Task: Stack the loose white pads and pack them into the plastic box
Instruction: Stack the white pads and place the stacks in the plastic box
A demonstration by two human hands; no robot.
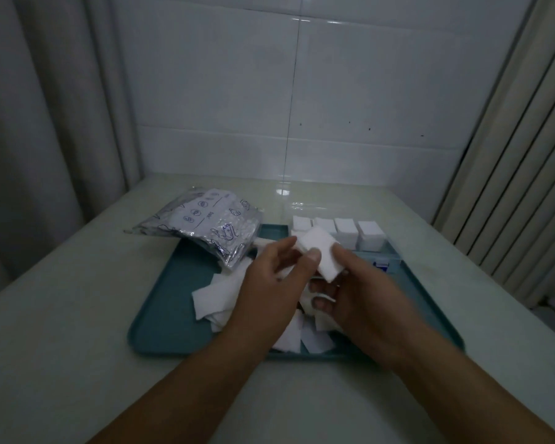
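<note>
A small stack of white pads (321, 251) is held above the teal tray (161, 318) between both hands. My left hand (269, 283) pinches its near left edge with thumb and fingers. My right hand (362, 296) grips its right side, thumb on top. Loose white pads (217, 298) lie scattered on the tray under and left of my hands. The clear plastic box (386, 257) sits at the tray's far right, holding several upright stacks of pads (345, 232).
A crinkled clear plastic bag (205, 229) with blue print lies across the tray's far left corner. The tray rests on a pale table (61, 315) against a white tiled wall. Curtains hang at left and right.
</note>
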